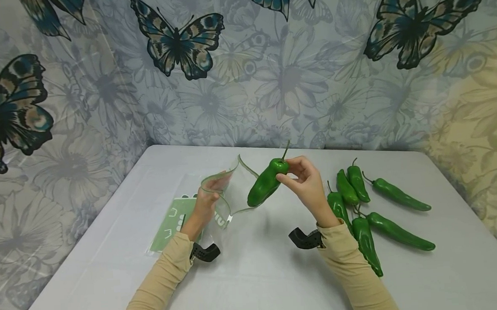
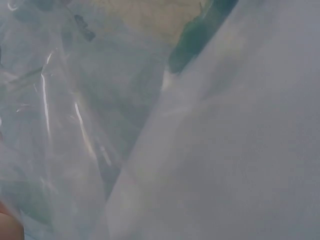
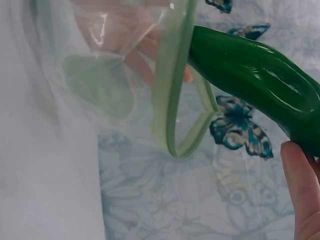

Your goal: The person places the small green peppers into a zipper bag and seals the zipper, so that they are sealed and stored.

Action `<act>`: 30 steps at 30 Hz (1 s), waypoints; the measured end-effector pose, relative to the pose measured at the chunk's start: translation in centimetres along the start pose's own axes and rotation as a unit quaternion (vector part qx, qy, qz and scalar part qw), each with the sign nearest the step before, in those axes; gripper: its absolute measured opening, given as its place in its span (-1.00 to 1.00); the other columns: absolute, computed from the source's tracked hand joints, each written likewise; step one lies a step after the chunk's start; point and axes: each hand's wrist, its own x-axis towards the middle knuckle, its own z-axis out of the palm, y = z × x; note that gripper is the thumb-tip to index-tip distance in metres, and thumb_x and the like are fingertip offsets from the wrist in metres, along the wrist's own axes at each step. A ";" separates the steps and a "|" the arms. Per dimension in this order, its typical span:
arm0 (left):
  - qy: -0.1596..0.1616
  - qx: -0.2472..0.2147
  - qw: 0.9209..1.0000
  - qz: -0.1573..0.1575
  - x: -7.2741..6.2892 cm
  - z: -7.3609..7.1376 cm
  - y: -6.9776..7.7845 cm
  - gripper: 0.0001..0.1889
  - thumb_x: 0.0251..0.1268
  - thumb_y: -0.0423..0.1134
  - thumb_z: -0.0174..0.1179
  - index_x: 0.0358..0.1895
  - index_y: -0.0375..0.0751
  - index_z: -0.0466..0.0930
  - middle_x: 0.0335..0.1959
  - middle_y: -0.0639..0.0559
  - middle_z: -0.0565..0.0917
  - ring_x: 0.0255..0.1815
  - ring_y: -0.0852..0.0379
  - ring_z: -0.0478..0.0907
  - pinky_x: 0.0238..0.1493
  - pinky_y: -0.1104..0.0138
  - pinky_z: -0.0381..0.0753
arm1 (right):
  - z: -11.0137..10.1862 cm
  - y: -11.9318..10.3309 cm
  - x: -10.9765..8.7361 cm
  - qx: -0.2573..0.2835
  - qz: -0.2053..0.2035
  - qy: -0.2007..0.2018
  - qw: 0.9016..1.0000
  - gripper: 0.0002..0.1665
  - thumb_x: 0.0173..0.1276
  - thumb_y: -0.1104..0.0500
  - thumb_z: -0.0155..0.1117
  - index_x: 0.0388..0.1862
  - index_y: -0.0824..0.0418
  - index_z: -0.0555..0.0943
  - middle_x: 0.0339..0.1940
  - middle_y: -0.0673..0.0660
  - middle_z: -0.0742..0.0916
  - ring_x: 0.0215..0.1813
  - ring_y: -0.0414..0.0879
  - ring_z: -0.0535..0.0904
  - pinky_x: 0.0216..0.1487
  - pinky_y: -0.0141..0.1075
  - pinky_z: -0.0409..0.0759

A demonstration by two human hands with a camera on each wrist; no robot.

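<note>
A clear zip bag with a pale green zip rim (image 1: 249, 169) stands with its mouth wide apart. My left hand (image 1: 205, 206) grips the bag's left side; in the right wrist view its fingers show partly through the film (image 3: 97, 92). At the bag's mouth is a glossy green pepper (image 1: 264, 184), tilted with its tip down and left. My right hand (image 1: 305, 185) pinches it near the stem end between thumb and fingers. Up close, the pepper's lower end (image 3: 220, 55) lies right by the green rim. Bag film (image 2: 75, 125) fills much of the left wrist view.
Several more green peppers (image 1: 396, 196) lie loosely grouped on the right of the white table (image 1: 255, 276), some close to the right forearm. To the left lies a green printed sheet (image 1: 173, 220) in clear plastic, partly behind the left hand. A butterfly-patterned wall covering (image 1: 286, 78) rises behind.
</note>
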 end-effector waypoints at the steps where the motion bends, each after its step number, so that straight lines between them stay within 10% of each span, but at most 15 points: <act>1: 0.001 0.000 1.000 0.000 0.0 0.0 0.0 -0.31 -0.23 0.23 0.30 0.07 0.01 0.45 0.01 0.14 0.54 0.10 0.16 0.40 0.26 0.09 0.02 | 0.1 0.0 -0.1 0.003 -0.002 0.000 1.000 -0.64 0.03 0.63 0.17 -0.14 0.61 0.38 -0.22 0.06 0.57 -0.20 -0.16 0.54 -0.25 -0.35 0.57; 14: -0.012 -0.013 1.000 0.020 -0.1 -0.6 -0.4 -0.25 -0.09 0.16 0.29 0.15 -0.24 0.39 0.06 0.02 0.51 0.13 0.05 0.37 0.24 0.12 0.10 | 2.0 0.2 -0.7 0.027 -0.016 -0.035 0.999 -0.61 0.00 0.66 0.15 -0.15 0.61 0.32 -0.21 0.23 0.53 -0.20 -0.16 0.57 -0.30 -0.33 0.59; 30: -0.005 0.000 1.000 0.001 -0.1 -0.1 0.2 -0.27 -0.21 0.22 0.29 0.11 -0.04 0.40 0.04 0.12 0.52 0.12 0.14 0.38 0.26 0.10 0.03 | 3.1 -1.1 -1.1 -0.042 0.007 -0.032 0.999 -0.67 -0.02 0.59 0.27 -0.21 0.57 0.47 -0.31 0.39 0.61 -0.44 -0.16 0.60 -0.41 -0.37 0.58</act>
